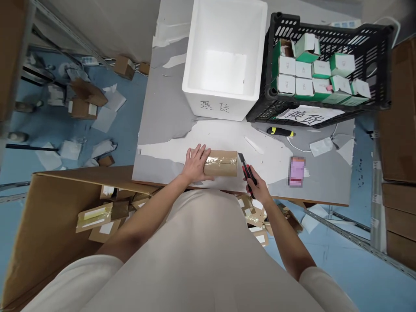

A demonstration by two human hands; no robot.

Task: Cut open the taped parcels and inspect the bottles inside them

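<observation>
**Brown carton (224,167) under the left hand (196,164), cutter (248,175) in the right hand (257,186)**

Through the head camera I get the grey worktable (162,104) first, its covering torn into paler patches. Left of it, a large cardboard box (35,216) stands open, with small packages (94,216) lying inside. At the table's far right I see a black crate (380,84) of green-and-white boxes (303,70), handwritten paper (292,113) on its near side. Just beside it is an open white foam box (240,108), characters inked on its front.

The carton, wrapped in shiny tape, lies near the table's front edge. I see the left hand clasping its left end, fingers spread across the top, thumb along the near side. The right hand is curled around the red-and-black cutter, blade out just beside the carton's right end; I cannot tell whether they touch. Beyond lies a yellow-and-black handle (280,131).
</observation>
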